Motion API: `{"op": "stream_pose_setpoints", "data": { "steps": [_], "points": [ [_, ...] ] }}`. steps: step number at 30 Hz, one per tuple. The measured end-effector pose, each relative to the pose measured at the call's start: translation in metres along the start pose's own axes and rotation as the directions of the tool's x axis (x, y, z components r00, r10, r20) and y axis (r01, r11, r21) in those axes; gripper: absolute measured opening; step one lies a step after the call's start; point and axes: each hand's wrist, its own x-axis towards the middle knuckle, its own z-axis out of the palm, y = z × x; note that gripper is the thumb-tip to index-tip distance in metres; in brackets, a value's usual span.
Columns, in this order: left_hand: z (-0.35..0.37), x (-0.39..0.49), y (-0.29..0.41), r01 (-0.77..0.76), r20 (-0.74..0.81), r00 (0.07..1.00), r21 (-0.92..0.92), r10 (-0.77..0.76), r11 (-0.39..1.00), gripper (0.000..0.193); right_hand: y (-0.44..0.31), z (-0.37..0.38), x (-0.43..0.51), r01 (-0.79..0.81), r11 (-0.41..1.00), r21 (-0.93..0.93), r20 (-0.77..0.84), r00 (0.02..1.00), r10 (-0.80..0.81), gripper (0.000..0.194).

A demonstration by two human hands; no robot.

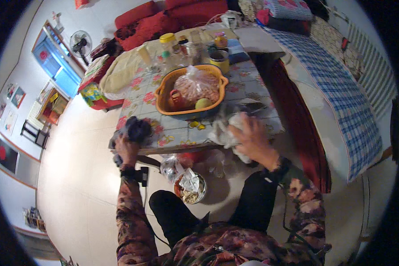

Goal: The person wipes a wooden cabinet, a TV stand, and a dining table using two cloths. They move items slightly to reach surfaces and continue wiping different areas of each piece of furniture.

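My left hand lies on a bundle of dark cloth at the near left corner of a table with a flowered cover. Whether its fingers grip the cloth is hard to tell. At the near right edge, my right hand is on a crumpled whitish cloth, blurred, its fingers spread over it. Beyond the hands stands an orange plastic basket holding a knotted clear bag of pinkish items, a yellow-green round fruit and a small red object.
Jars and bottles, one with a yellow lid, stand behind the basket beside a yellow mug. Below the near edge sits a waste bin with crumpled paper. A bench with a checked blue cloth runs along the right.
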Motion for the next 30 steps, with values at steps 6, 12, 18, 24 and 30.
{"op": "stream_pose_setpoints", "data": {
  "steps": [6,12,18,24,30],
  "points": [
    [0.019,-0.074,0.109,-0.215,-0.055,0.975,-0.016,0.214,0.977,0.049,0.039,-0.023,-0.019,-0.053,0.998,0.014,0.071,0.996,0.052,0.066],
    [0.021,-0.103,0.199,-0.545,-0.225,0.837,-0.262,0.499,0.797,0.055,0.030,-0.021,-0.016,-0.135,0.988,-0.076,0.171,0.974,0.147,0.073],
    [0.021,-0.084,0.135,-0.715,-0.258,0.693,-0.131,0.673,0.686,0.052,0.029,-0.023,-0.015,-0.092,0.988,-0.121,0.164,0.980,0.111,0.075],
    [-0.003,-0.057,0.002,-0.510,-0.274,0.828,-0.005,0.489,0.860,0.039,0.028,-0.019,-0.017,-0.060,0.987,-0.149,0.128,0.989,0.079,0.079],
    [-0.037,-0.038,-0.056,-0.276,-0.207,0.940,0.009,0.272,0.961,0.041,0.030,-0.016,-0.017,-0.038,0.986,-0.159,0.107,0.993,0.056,0.080]
  ]
}}
